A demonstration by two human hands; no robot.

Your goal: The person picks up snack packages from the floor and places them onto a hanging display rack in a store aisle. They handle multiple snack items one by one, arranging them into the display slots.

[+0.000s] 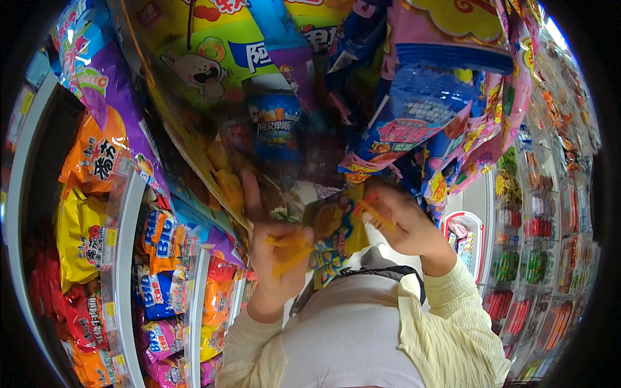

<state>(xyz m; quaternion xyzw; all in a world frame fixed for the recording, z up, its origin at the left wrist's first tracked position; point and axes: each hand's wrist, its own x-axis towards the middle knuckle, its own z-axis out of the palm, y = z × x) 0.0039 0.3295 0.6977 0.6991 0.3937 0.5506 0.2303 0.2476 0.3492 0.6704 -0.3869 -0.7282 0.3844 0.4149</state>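
Note:
My left hand [279, 257], blurred, has a thin orange-yellow piece [287, 250] across its curled fingers, with the index finger pointing up. Across from it, my right hand [405, 223] pinches a small orange-and-red piece [376, 209]; its exact kind is unclear. Between the hands is a yellow-and-blue snack packet [337, 220], its right end close to my right fingertips. Whether the packet joins either piece cannot be told. Directly above the hands hang blue candy bags [412, 116] and a blue packet [275, 126] deeper in the shade.
Shelves on the left hold instant-noodle packets [85, 237] behind price-tag rails [121, 271]. A large purple bag [114, 97] hangs near them. At right stand racks of small packaged goods [536, 218]. A white, red-rimmed basket [478, 218] with packages stands below, beyond my right arm.

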